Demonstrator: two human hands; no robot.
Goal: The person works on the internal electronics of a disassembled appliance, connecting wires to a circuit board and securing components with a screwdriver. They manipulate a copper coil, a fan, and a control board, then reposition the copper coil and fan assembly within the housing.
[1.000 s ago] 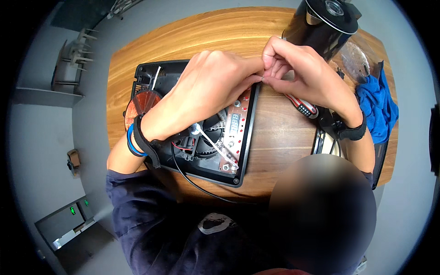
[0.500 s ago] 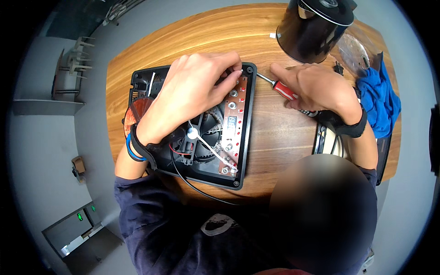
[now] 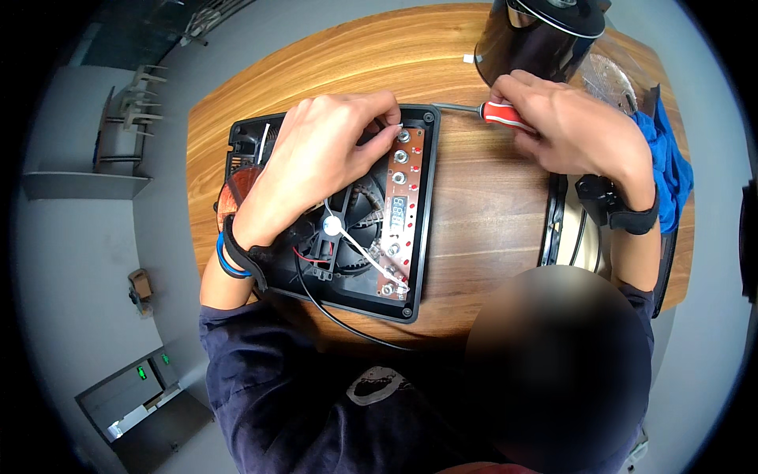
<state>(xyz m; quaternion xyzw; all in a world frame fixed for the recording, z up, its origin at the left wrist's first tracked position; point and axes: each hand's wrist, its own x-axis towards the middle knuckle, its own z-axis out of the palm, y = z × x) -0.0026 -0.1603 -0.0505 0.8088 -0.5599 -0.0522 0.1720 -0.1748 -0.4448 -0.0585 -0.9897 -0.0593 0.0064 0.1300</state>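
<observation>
An opened induction cooker (image 3: 430, 213) lies on the wooden table, its black shell holding a fan (image 3: 359, 245), a copper coil (image 3: 237, 189) and a brown circuit board (image 3: 401, 186) with a small display. My left hand (image 3: 324, 146) reaches over the shell, thumb and fingertips pinched together at the board's far end. A tiny pale bit shows at those fingertips, too small to name. My right hand (image 3: 572, 126) grips a screwdriver (image 3: 505, 115) by its red handle. Its metal shaft points left toward the shell's far right corner; the tip is hard to make out there.
A black kettle (image 3: 529, 43) stands at the far right, close beyond my right hand. Beside it lie a clear plastic bag (image 3: 620, 79) and a blue cloth (image 3: 669, 170). A dark-edged part (image 3: 557, 217) lies right of the cooker. A black cable (image 3: 339, 320) runs off the shell's near side.
The right hand has risen and turned, so the screwdriver now lies nearly level and farther from me. My left fingertips have shifted slightly left, still pinched.
</observation>
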